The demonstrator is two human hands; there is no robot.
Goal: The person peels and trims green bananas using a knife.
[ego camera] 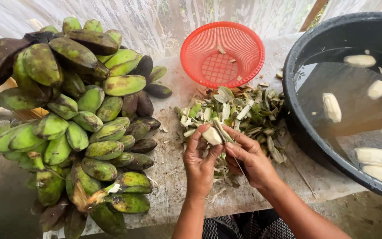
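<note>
Centre of frame: left hand (pixel 200 160) is clamping a half-peeled banana (pixel 212 135); right hand (pixel 249 156) is gripping a thin knife (pixel 237 162), lifting a peel strip. Best kept shallow, blade angled off the thumb, strips dropping onto the peel pile (pixel 244 113).

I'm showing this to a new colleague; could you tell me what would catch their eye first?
Probably the big bunch of green bananas filling the left side. Next, the left hand and right hand at centre holding a peeled banana over a pile of peels, with the red basket behind and the black basin at right.
</note>
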